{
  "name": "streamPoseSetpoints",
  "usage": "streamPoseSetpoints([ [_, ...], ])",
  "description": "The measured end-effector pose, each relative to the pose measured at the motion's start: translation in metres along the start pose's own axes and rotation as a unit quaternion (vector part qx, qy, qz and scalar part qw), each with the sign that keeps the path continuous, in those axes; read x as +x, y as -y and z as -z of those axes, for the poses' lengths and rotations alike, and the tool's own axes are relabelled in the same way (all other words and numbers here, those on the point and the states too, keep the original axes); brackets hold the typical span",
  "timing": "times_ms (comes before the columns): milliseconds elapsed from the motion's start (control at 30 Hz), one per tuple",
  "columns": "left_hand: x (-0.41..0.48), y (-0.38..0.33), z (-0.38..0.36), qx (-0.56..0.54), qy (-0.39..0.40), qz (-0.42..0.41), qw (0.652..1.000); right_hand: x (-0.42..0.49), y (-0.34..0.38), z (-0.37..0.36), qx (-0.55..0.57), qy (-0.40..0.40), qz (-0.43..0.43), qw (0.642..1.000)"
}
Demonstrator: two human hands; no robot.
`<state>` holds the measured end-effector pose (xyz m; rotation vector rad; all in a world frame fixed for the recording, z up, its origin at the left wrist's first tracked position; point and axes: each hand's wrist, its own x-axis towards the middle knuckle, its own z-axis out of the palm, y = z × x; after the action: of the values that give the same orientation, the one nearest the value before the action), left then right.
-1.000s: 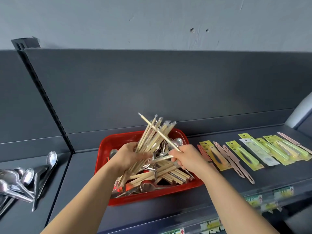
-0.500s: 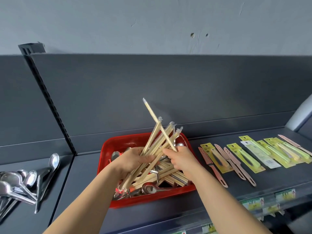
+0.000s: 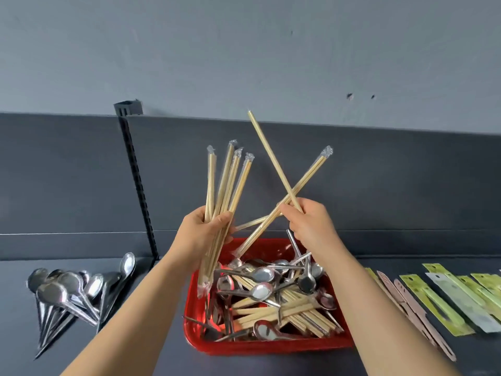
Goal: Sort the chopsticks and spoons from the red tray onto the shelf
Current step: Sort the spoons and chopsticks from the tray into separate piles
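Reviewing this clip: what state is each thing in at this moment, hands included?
left grip: holds the chopstick bundle
chopstick bundle: wrapped, near upright, lower ends over the tray
right grip: holds the crossed chopsticks
crossed chopsticks: lifted, fanned apart
red tray: on the shelf, holding mixed spoons and chopsticks
shelf spoons: piled left of the tray
carded packs: flat, in a row

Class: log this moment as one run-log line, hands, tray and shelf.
left hand: grips chopstick bundle | right hand: grips crossed chopsticks | red tray: spoons, loose chopsticks inside | shelf: spoon pile
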<state>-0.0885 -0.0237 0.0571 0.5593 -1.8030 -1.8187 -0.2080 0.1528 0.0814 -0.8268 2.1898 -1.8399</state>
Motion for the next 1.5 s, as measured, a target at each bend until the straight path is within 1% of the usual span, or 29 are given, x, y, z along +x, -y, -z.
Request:
streamPoseSetpoints([
  [167,-0.016,-0.008,0.065,-0.011,-0.083,-0.013,0.996,-0.004,0.016,-0.065,0.016,0.026,0.025,0.999],
  [267,-0.037,-0.006,0.123,-0.020,-0.138,-0.007,0.990,-0.013,0.029,-0.122,0.040,0.071,0.029,0.996],
  [500,-0.112,0.011,0.296,-0.022,-0.272,0.027,0.962,-0.058,0.060,-0.295,0.052,0.206,0.010,0.977],
  [700,-0.184,0.018,0.451,-0.013,-0.361,0.050,0.931,-0.114,0.083,-0.453,0.033,0.264,-0.003,0.964],
  [867,-0.226,0.017,0.557,0.028,-0.395,0.100,0.913,-0.149,0.099,-0.555,0.038,0.283,-0.032,0.958],
  [1033,-0.227,0.024,0.626,0.039,-0.422,0.110,0.899,-0.152,0.106,-0.627,0.036,0.280,-0.065,0.957],
  [1200,-0.191,0.040,0.677,0.025,-0.421,0.132,0.897,-0.130,0.099,-0.693,0.050,0.257,-0.071,0.962],
  [1367,-0.132,0.054,0.730,0.081,-0.420,0.147,0.892,-0.098,0.084,-0.762,0.058,0.260,-0.078,0.961],
  [1433,-0.108,0.060,0.749,0.115,-0.423,0.157,0.885,-0.087,0.076,-0.787,0.050,0.268,-0.090,0.958],
  [1500,-0.086,0.066,0.764,0.121,-0.416,0.164,0.886,-0.077,0.066,-0.807,0.029,0.273,-0.093,0.957],
])
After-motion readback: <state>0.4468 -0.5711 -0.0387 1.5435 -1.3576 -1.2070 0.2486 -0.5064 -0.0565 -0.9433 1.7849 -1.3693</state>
